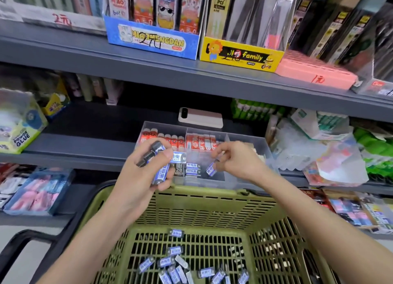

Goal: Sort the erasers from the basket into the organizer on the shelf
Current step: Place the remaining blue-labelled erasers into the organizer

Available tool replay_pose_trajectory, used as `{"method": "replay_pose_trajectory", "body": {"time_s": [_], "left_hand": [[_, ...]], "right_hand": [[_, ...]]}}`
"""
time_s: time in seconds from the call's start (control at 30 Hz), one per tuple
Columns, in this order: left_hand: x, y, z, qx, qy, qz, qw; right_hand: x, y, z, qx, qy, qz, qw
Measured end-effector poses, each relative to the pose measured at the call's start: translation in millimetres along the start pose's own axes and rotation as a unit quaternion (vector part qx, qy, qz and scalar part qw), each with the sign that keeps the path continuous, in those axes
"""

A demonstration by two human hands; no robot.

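At centre frame, the left hand (148, 167) was clenched around a bundle of blue-and-white erasers (162, 171), held just above the far rim of the green basket (212, 201). Right of it, the right hand (236, 160) pinched a single eraser (211, 169) between fingertips over a front compartment of the clear organizer (251, 143) on the shelf (85, 158). More loose erasers (174, 262) lay on the basket floor, lower centre.

Yellow display box (241, 55) is showing "family"; a pack inside it (221, 7) is reading "100 PCS". Blue display box (153, 41) is carrying handwritten "2元". Glue box (21, 133) is reading "GLUE". Black eraser (179, 169) in the organizer is showing "2B".
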State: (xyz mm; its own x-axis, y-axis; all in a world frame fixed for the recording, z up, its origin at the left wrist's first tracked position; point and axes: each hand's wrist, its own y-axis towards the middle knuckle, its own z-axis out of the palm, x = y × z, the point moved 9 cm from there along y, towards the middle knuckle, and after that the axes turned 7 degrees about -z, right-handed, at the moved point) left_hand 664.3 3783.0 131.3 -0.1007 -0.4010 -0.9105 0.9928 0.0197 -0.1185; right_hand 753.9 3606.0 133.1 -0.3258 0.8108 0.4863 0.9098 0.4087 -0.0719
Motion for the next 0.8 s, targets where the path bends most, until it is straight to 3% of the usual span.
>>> {"method": "replay_pose_trajectory", "body": {"time_s": [0.27, 0.4, 0.8], "left_hand": [[10, -2, -5, 0.008, -0.03, -0.017, 0.999], [11, 0, -5, 0.004, -0.038, -0.034, 0.999], [17, 2, -6, -0.004, -0.048, -0.058, 0.997]], "right_hand": [[-7, -5, 11, -0.003, -0.079, 0.043, 0.996], [2, -4, 14, 0.036, -0.154, 0.026, 0.987], [-12, 0, 32, 0.074, -0.116, 0.051, 0.989]]}}
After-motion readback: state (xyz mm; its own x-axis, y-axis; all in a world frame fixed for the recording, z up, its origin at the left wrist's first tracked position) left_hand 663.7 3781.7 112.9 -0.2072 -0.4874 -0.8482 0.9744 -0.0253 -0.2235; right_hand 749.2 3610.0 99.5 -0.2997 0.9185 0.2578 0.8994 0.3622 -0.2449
